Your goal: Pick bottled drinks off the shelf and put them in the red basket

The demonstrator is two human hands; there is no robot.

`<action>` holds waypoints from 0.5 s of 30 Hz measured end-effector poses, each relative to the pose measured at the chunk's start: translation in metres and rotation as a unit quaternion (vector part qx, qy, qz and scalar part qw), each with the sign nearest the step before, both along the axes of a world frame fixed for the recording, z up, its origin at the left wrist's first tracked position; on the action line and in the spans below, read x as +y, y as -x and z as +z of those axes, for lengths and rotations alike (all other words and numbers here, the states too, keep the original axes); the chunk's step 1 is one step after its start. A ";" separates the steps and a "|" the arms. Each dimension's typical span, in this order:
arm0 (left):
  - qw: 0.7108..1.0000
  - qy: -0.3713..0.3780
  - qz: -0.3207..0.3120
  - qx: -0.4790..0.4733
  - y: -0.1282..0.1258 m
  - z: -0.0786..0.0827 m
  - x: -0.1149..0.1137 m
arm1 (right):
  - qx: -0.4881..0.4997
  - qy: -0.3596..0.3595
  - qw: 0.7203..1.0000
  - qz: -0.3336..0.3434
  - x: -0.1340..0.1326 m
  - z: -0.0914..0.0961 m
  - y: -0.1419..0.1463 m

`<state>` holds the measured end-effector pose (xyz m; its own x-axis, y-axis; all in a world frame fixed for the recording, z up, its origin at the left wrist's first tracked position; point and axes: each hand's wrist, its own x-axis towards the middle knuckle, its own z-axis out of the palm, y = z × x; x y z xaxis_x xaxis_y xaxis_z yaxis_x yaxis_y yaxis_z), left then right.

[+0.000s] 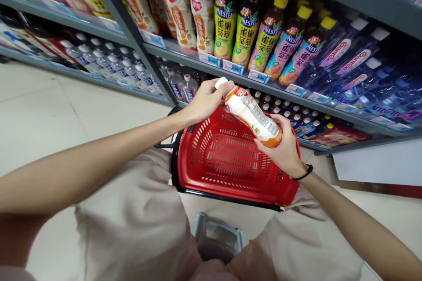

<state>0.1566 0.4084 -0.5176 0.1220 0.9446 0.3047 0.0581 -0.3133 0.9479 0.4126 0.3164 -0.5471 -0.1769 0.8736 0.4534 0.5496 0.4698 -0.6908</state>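
Both hands hold one white plastic drink bottle with an orange base and a white cap, tilted above a red shopping basket. My left hand is closed round the cap and neck at the upper left end. At the lower right end, my right hand grips the base, thumb in front and fingers behind. A printed label and barcode face me. The basket's slotted floor shows beneath the bottle.
A shelf ahead carries similar white bottles, yellow-capped tea bottles and clear water bottles. Lower shelves hold more bottles. My knees flank the basket. A grey object is between my legs, over a tiled floor.
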 end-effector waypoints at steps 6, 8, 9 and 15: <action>0.999 0.011 -0.036 -0.019 0.002 0.001 -0.003 | 0.133 0.161 0.975 0.074 0.006 -0.003 -0.003; 0.998 0.024 -0.051 -0.037 0.002 0.003 -0.005 | 0.182 0.240 0.949 0.092 0.007 0.000 -0.004; 0.997 0.030 -0.054 -0.042 0.001 0.004 -0.006 | 0.208 0.276 0.933 0.100 0.007 0.002 -0.004; 0.997 0.043 -0.061 -0.034 0.001 0.007 -0.005 | 0.326 0.418 0.828 0.183 0.001 0.012 0.003</action>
